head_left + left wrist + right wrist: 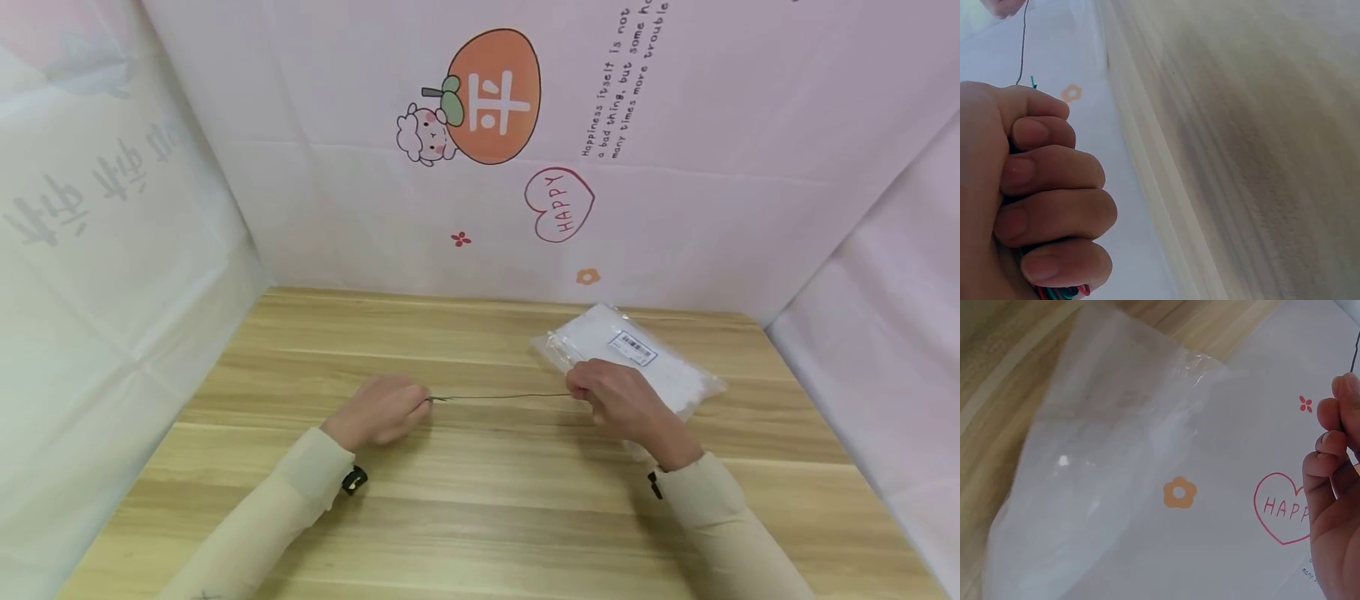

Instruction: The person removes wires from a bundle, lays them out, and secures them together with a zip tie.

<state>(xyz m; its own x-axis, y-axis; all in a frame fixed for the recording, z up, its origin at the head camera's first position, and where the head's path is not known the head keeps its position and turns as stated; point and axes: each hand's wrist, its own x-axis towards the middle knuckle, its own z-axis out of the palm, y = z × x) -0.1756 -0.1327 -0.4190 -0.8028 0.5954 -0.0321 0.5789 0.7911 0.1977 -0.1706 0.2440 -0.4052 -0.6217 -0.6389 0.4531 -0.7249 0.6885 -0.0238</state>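
Note:
My left hand [384, 408] is curled into a fist around a bundle of thin wires. In the left wrist view, green, red and dark loops of the wire bundle [1063, 292] poke out below the little finger, and a short green end shows above the fist. A single dark wire [510, 396] stretches nearly straight from the left fist to my right hand [618, 402]. The right thumb and index finger pinch its far end. Most of the bundle is hidden inside the left fist.
A clear plastic bag [667, 379] with white contents and a barcode label lies on the wooden table [480, 517], behind and partly under the right hand in the head view. Printed white cloth [360, 225] hangs at the back and both sides.

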